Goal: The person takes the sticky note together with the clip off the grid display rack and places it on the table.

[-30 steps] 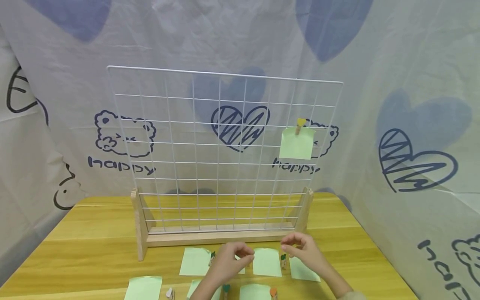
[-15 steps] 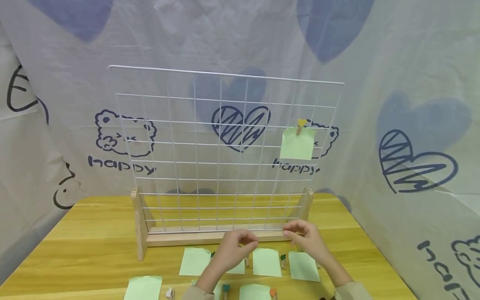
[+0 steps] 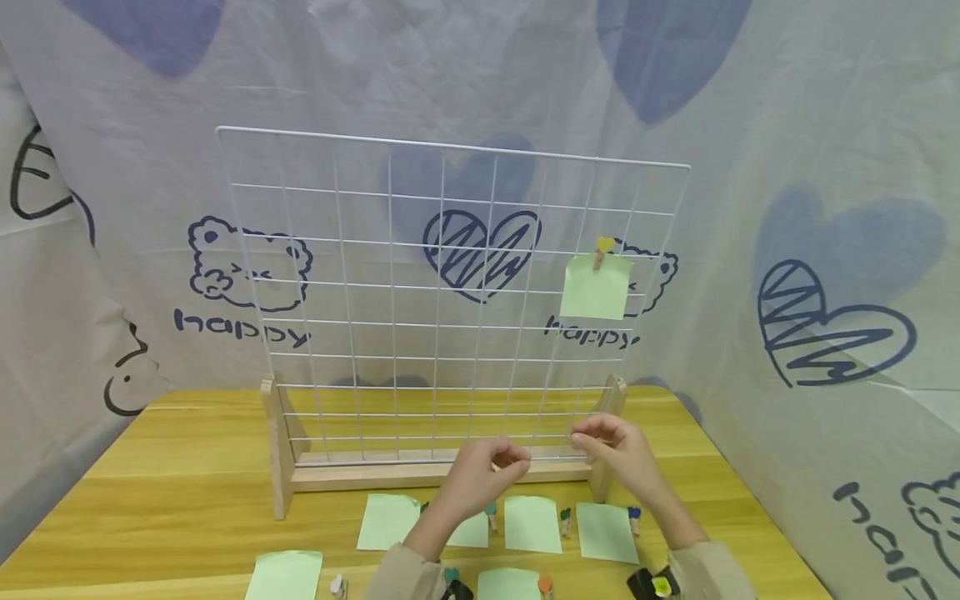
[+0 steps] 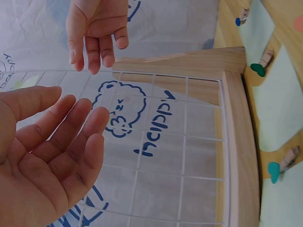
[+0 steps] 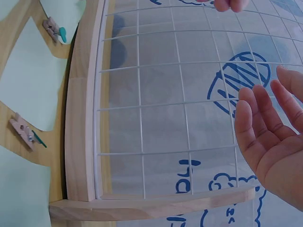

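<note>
My left hand (image 3: 483,475) is raised before the lower bar of the white wire grid (image 3: 412,287), its fingers loosely bent. To its right my right hand (image 3: 618,450) hovers near the grid's right wooden foot (image 3: 602,479), bent likewise. Both wrist views show the palms with nothing between fingers and thumb: left palm (image 4: 52,156) and right palm (image 5: 274,132). The hands are apart from each other. On the upper right of the grid hangs a pale green note (image 3: 596,292), pinned by a small clothespin with a yellow heart (image 3: 605,245).
Several green notes, such as one (image 3: 532,525) in the middle, lie on the wooden table (image 3: 180,467) before the grid. Among them are small clothespins: green (image 3: 566,523), blue (image 3: 634,520), orange (image 3: 546,586) and white (image 3: 338,586). A printed cloth (image 3: 825,333) hangs behind.
Both hands have risen and moved forward, away from the notes and toward the grid, also shifting slightly right. A blue clothespin and more of the right-hand note have come into sight.
</note>
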A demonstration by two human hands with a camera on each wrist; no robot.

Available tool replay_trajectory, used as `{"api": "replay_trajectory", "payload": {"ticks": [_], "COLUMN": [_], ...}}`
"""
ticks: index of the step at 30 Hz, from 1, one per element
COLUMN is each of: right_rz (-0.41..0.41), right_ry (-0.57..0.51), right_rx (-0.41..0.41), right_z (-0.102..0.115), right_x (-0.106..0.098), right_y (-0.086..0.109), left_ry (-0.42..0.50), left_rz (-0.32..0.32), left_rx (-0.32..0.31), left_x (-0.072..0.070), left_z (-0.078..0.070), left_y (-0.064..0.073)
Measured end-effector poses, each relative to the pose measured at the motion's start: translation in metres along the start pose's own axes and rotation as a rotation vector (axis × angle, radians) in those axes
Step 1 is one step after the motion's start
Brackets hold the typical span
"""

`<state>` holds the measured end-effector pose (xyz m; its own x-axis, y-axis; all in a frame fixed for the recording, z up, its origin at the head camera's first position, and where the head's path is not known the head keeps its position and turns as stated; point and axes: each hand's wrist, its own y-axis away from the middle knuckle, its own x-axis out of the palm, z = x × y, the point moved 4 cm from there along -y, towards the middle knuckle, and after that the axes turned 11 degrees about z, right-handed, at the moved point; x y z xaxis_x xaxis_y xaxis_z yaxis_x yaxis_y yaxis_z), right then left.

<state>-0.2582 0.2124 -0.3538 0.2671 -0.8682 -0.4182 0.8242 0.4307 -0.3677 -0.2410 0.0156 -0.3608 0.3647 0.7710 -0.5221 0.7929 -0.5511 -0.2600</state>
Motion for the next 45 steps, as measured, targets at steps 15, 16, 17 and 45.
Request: {"api": "replay_trajectory", "payload": {"ticks": [15, 16, 17, 45], "right_rz": [-0.042, -0.04, -0.038, -0.136], "right_ry": [0.033, 0.038, 0.044, 0.13], "right_rx": [-0.045, -0.041, -0.039, -0.198], "right_z": [0.017, 0.019, 0.02, 0.089], "right_x": [-0.018, -0.019, -0.021, -0.052], "right_y": [-0.015, -0.016, -0.017, -0.048], "left_ry": [-0.082, -0.088, -0.093, -0.119], "left_rz": [-0.009, -0.013, -0.015, 0.004], "left_rx": [0.026, 0.031, 0.033, 0.145], "left_x": [-0.009, -0.01, -0.01, -0.02], "left_z": [-0.026, -0.027, -0.029, -0.077], "left_y": [-0.022, -0.024, -0.026, -0.063]}}
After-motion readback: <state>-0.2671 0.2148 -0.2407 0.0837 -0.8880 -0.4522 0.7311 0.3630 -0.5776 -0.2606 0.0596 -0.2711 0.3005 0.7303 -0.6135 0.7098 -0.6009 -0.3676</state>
